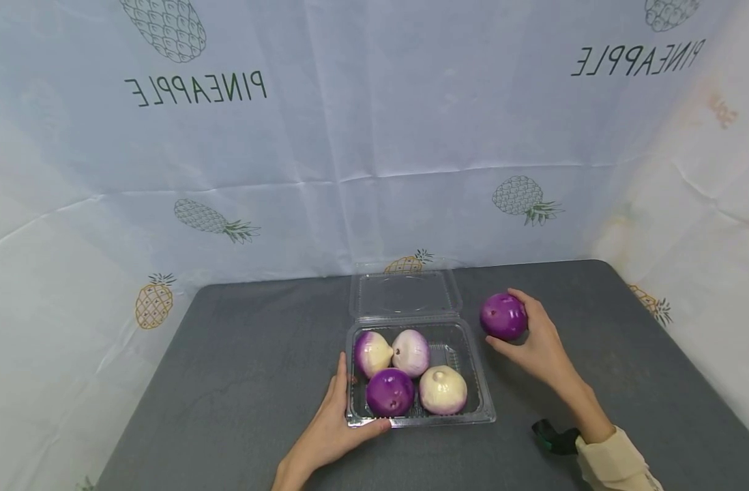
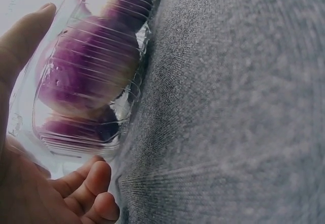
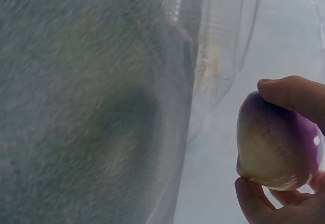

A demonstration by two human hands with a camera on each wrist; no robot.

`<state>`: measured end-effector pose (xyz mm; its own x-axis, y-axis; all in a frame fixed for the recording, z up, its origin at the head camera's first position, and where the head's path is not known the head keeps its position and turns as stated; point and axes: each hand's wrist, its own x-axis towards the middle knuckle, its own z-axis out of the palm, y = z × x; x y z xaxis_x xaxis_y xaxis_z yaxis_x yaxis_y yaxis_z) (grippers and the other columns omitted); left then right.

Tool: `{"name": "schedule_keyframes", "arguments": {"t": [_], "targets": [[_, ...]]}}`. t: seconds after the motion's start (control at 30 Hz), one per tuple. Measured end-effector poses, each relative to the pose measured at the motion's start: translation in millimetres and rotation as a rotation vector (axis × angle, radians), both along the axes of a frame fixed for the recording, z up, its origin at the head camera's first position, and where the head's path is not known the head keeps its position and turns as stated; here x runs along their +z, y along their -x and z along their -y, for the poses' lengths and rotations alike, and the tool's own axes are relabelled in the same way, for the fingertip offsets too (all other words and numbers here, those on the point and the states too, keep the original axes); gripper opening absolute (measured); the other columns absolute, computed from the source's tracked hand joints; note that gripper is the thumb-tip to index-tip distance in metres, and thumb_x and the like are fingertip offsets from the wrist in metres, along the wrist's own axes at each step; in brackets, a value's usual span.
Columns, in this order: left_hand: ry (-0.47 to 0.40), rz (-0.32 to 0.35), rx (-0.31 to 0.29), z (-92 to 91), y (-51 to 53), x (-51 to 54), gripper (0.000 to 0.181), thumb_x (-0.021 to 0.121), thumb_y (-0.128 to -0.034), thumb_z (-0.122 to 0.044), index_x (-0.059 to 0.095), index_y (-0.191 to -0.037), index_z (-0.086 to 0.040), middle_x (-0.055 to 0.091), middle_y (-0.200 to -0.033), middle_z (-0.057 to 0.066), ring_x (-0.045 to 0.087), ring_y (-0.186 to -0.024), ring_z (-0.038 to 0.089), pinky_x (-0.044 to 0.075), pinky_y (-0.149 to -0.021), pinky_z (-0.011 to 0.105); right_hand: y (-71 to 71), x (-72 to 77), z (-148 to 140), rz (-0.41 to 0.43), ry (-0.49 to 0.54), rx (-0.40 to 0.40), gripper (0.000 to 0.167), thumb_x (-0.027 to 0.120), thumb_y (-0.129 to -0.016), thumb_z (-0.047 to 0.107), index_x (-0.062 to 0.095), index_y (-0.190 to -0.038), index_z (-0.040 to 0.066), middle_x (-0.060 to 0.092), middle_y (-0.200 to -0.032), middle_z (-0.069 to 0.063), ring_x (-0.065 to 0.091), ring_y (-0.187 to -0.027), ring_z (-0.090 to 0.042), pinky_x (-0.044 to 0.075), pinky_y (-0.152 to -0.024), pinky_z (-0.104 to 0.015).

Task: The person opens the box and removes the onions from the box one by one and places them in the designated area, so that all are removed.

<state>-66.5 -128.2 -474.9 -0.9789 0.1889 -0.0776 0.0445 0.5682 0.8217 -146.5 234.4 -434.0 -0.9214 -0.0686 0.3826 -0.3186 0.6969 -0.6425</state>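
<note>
A clear plastic clamshell container (image 1: 481, 389) lies on the table with its lid (image 1: 405, 293) folded back. Several glossy purple-and-cream onions sit inside, among them a purple one (image 1: 389, 393) at the front left and a cream one (image 1: 443, 390) at the front right. My left hand (image 1: 331, 419) holds the container's front left corner, thumb along the front edge and fingers along the left side. Right of the container, my right hand (image 1: 543, 341) grips another purple onion (image 1: 503, 316) between thumb and fingers, raised above the table; its cream side shows in the right wrist view.
The grey table (image 1: 258, 368) runs back to a hanging cloth (image 1: 411, 136) printed with pineapples. A dark strap-like thing (image 1: 554, 438) is by the right wrist, beside a cream sleeve (image 1: 614, 460). The container's back right part has bare floor showing.
</note>
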Motion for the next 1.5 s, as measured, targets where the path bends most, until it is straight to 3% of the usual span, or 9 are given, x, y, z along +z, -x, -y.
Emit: {"name": "schedule_keyframes", "arguments": {"t": [0.1, 0.3, 0.6, 0.87, 1.1, 1.5], "targets": [[-0.008, 0.002, -0.001, 0.0, 0.0, 0.2, 0.137, 0.088, -0.0738, -0.052, -0.004, -0.165, -0.008, 0.048, -0.146, 0.014, 0.054, -0.126, 0.025, 0.041, -0.109, 0.058, 0.8, -3.9, -6, 0.015, -0.004, -0.021, 0.088, 0.088, -0.073, 0.007, 0.039, -0.145, -0.006, 0.047, -0.140, -0.035, 0.051, -0.123, -0.054, 0.044, -0.093, -0.075], [0.012, 0.008, 0.001, -0.1, -0.2, 0.6, 0.137, 0.088, -0.0738, -0.052, -0.004, -0.165, -0.008, 0.049, -0.144, 0.011, 0.057, -0.115, 0.017, 0.045, -0.105, 0.051, 1.6, -8.0, -16, 0.054, -0.017, -0.044, 0.089, 0.089, -0.073, 0.008, 0.039, -0.145, -0.007, 0.045, -0.141, -0.037, 0.049, -0.124, -0.056, 0.043, -0.094, -0.076], [0.005, 0.000, 0.004, -0.1, 0.1, -0.4, 0.137, 0.088, -0.0726, -0.053, -0.002, -0.165, -0.007, 0.049, -0.145, 0.014, 0.049, -0.136, 0.028, 0.040, -0.111, 0.059, 3.8, -15.4, -26, 0.117, -0.054, -0.062, 0.090, 0.089, -0.074, 0.010, 0.037, -0.145, -0.009, 0.042, -0.141, -0.039, 0.047, -0.125, -0.058, 0.041, -0.096, -0.077], [0.012, 0.002, -0.006, 0.1, 0.3, 0.3, 0.137, 0.088, -0.0739, -0.053, -0.004, -0.165, -0.007, 0.048, -0.144, 0.011, 0.055, -0.121, 0.020, 0.044, -0.107, 0.053, 5.7, -20.5, -31, 0.178, -0.076, -0.056, 0.090, 0.087, -0.077, 0.012, 0.036, -0.147, -0.009, 0.040, -0.142, -0.040, 0.045, -0.127, -0.059, 0.041, -0.098, -0.077], [0.010, -0.003, -0.008, 0.5, 0.1, 0.1, 0.137, 0.088, -0.0736, -0.053, -0.004, -0.165, -0.006, 0.049, -0.144, 0.013, 0.054, -0.125, 0.022, 0.043, -0.109, 0.054, 5.9, -23.7, -33, 0.243, -0.097, -0.062, 0.091, 0.087, -0.079, 0.015, 0.035, -0.149, -0.008, 0.039, -0.138, -0.041, 0.046, -0.123, -0.062, 0.041, -0.096, -0.078], [0.021, -0.008, -0.001, 0.1, 0.2, -0.4, 0.136, 0.088, -0.0735, -0.053, -0.002, -0.165, -0.005, 0.050, -0.143, 0.012, 0.054, -0.125, 0.023, 0.044, -0.107, 0.053, 5.6, -30.3, -36, 0.229, -0.118, -0.034, 0.090, 0.086, -0.079, 0.018, 0.036, -0.149, -0.009, 0.042, -0.136, -0.041, 0.050, -0.120, -0.061, 0.044, -0.093, -0.077]]}}
